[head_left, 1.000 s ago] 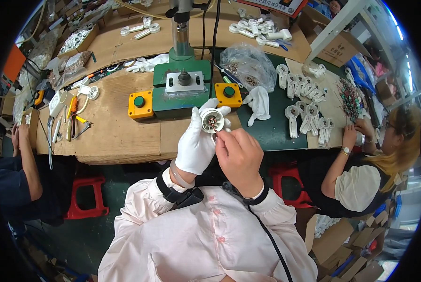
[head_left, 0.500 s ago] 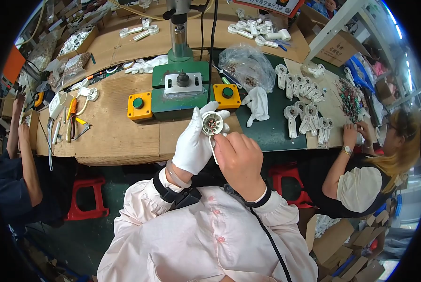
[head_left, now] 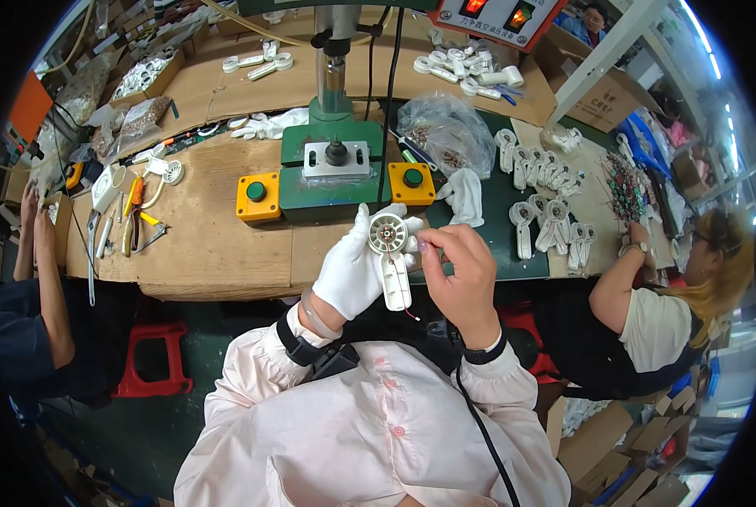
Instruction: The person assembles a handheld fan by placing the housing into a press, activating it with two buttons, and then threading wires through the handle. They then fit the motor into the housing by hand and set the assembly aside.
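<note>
My left hand (head_left: 342,275), in a white glove, is closed round a white handheld fan housing (head_left: 396,287). Its round ribbed head faces up and its open handle points toward me. A thin reddish wire runs along the handle and pokes out past its lower end. Just right of the fan head is my bare right hand (head_left: 464,283), thumb and forefinger pinched together close to the gloved fingertips. Whatever the pinch may hold is too small to make out. Beyond both hands stands a green bench press (head_left: 327,198) with a metal fixture plate (head_left: 317,160).
Yellow button boxes (head_left: 258,198) flank the press. Rows of white fan housings (head_left: 554,226), a loose white glove (head_left: 462,197) and a clear plastic bag (head_left: 433,118) are to the right. Hand tools (head_left: 133,221) lie left. Co-workers sit on both sides; a red stool (head_left: 152,359) stands below left.
My right hand has drawn away from the fan housing to the right, uncovering its handle and the wire. The housing has turned to lie more face-up. The head view has shifted slightly.
</note>
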Demonstrator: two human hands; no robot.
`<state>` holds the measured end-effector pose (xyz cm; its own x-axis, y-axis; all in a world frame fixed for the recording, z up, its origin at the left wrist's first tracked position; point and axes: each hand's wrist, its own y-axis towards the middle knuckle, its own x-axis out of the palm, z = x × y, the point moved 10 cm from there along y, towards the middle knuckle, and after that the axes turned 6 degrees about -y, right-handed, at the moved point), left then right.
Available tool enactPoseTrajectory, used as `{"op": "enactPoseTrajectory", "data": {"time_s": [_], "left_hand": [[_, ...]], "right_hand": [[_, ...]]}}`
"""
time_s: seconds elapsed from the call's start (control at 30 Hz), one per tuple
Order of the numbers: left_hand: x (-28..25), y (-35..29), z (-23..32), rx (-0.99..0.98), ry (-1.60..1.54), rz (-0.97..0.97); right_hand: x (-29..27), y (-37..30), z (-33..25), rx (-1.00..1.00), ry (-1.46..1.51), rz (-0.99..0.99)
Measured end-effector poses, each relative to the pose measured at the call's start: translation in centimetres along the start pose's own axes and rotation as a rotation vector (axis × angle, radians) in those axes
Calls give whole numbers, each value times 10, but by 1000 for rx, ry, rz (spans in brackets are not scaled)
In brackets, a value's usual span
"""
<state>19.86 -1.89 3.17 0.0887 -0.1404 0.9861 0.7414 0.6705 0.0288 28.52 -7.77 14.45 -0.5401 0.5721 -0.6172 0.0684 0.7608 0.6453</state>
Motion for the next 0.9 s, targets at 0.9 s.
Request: {"op": "enactPoseTrajectory", "data": {"time_s": [0.9], "left_hand": [[-1, -3, 21, 60, 156, -7]], "right_hand": [[11, 17, -22, -112, -3, 0]]}}
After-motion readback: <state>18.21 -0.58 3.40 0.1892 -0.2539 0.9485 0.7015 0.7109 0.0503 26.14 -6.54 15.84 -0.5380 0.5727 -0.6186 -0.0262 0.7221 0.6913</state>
